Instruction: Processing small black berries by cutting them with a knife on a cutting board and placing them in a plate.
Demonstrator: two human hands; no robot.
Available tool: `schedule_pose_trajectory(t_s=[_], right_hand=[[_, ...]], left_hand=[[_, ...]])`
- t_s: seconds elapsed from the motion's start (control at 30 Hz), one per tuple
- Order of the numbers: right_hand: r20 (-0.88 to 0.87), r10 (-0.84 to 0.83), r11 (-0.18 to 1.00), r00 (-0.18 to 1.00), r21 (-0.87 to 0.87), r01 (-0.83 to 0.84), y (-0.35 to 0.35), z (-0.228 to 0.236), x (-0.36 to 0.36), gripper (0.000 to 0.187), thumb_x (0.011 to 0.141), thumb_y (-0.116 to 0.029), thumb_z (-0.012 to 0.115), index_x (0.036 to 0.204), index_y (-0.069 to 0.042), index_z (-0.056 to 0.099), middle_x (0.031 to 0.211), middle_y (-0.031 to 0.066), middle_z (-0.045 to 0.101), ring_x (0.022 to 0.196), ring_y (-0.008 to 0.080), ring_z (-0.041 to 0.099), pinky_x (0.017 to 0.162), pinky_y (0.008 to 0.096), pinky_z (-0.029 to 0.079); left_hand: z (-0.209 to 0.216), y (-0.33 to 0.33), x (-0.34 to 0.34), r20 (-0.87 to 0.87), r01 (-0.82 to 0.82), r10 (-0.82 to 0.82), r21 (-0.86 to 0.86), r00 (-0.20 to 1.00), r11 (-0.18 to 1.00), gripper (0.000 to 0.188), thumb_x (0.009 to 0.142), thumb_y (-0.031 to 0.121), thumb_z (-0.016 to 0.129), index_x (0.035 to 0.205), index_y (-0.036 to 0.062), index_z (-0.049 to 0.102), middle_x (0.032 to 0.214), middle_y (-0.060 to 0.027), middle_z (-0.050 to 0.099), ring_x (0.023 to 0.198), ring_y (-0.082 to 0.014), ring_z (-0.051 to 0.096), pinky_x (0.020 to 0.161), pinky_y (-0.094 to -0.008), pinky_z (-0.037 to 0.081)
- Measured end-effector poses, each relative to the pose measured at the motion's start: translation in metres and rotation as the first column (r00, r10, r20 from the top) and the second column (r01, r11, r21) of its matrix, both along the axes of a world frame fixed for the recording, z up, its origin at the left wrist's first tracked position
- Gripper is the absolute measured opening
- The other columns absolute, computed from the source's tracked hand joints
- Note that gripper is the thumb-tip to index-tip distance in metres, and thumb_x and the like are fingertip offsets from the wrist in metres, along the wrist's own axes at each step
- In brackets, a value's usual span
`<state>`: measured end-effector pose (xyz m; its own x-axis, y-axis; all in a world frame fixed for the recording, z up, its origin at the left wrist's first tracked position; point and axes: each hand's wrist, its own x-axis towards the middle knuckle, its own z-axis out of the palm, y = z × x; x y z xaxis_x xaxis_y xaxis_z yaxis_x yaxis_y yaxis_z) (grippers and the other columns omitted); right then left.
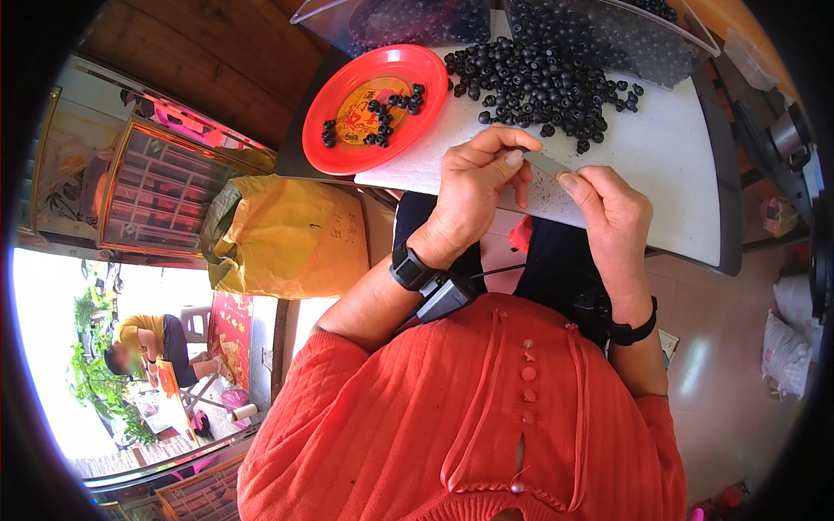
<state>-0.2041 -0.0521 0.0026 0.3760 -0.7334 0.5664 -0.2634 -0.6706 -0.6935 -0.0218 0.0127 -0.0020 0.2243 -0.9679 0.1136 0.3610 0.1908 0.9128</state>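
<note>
My right hand point(617, 204) pinches a thin, flat grey blade point(547, 163) between thumb and fingers. The blade's other end meets the fingertips of my left hand point(478, 178). My left thumb and index finger are pressed together, with a small dark bit at their tips, mostly hidden. Both hands are above the near edge of a white tabletop point(686, 191). Beyond them lies a heap of small, round black beads point(539, 87), several with pale holes. To the left, a red plate point(321, 122) holds a few clusters of the same beads.
Two clear bins point(625, 43) of black beads stand behind the heap. Dark specks lie on the tabletop under the blade. A yellow sack point(295, 234) is left of the table. Outside the doorway a seated person point(152, 339) bends forward. White sacks point(786, 339) rest on the floor at right.
</note>
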Motion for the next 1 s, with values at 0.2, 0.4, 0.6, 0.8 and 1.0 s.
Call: schedule_pose_trajectory(t_s=[0.2,0.4,0.6,0.8,1.0], right_hand=[[0.133,0.018,0.994,0.991,0.108,-0.033,0.001,-0.002,-0.004,0.013,0.093,-0.011,0.075,0.089,0.001,0.070,0.071,0.0050,0.064,0.060,0.0106,0.053,0.056,0.0269,0.044],[0.216,0.007,0.976,0.976,0.212,-0.054,0.001,0.007,-0.011,0.017,0.096,-0.012,0.074,0.091,0.004,0.071,0.072,0.0001,0.063,0.065,0.0057,0.049,0.059,0.0223,0.041],[0.207,0.016,0.978,0.978,0.202,-0.058,0.001,0.008,-0.011,0.017,0.096,-0.013,0.073,0.092,0.004,0.071,0.072,0.0008,0.063,0.065,0.0056,0.050,0.059,0.0225,0.041],[0.302,-0.002,0.962,0.953,0.261,-0.081,-0.002,0.006,-0.014,0.018,0.097,-0.014,0.072,0.093,0.004,0.071,0.071,-0.0013,0.060,0.064,0.0050,0.048,0.059,0.0219,0.039],[0.498,-0.103,0.921,0.861,0.375,-0.107,-0.002,0.012,-0.020,0.020,0.099,-0.017,0.069,0.096,0.003,0.073,0.068,-0.0025,0.055,0.062,0.0055,0.045,0.058,0.0217,0.036]], left_hand=[[0.018,0.003,0.004,0.016,-0.054,0.054,0.000,0.998,0.999,0.022,0.101,-0.002,0.054,0.117,-0.0013,0.069,0.087,-0.0059,0.064,0.069,-0.0111,0.060,0.057,-0.0259,0.053],[0.058,0.024,0.084,0.567,-0.451,0.516,-0.264,0.642,0.852,0.020,0.093,-0.006,0.062,0.110,-0.0017,0.073,0.093,-0.0042,0.064,0.073,-0.0096,0.060,0.061,-0.0230,0.050],[0.059,0.027,0.103,0.862,-0.200,0.498,-0.507,-0.095,0.839,0.017,0.088,0.000,0.070,0.105,-0.0003,0.073,0.095,-0.0125,0.066,0.091,-0.0251,0.063,0.080,-0.0356,0.051],[0.036,-0.003,0.044,0.959,-0.109,0.173,-0.152,0.223,0.982,0.047,0.090,0.015,0.073,0.133,0.0024,0.061,0.120,-0.0167,0.061,0.111,-0.0324,0.058,0.094,-0.0400,0.050],[0.001,-0.056,0.026,0.921,-0.216,0.362,-0.386,-0.146,0.897,0.083,0.085,0.046,0.078,0.148,0.0025,0.045,0.144,-0.0343,0.043,0.124,-0.0503,0.044,0.105,-0.0566,0.040]])
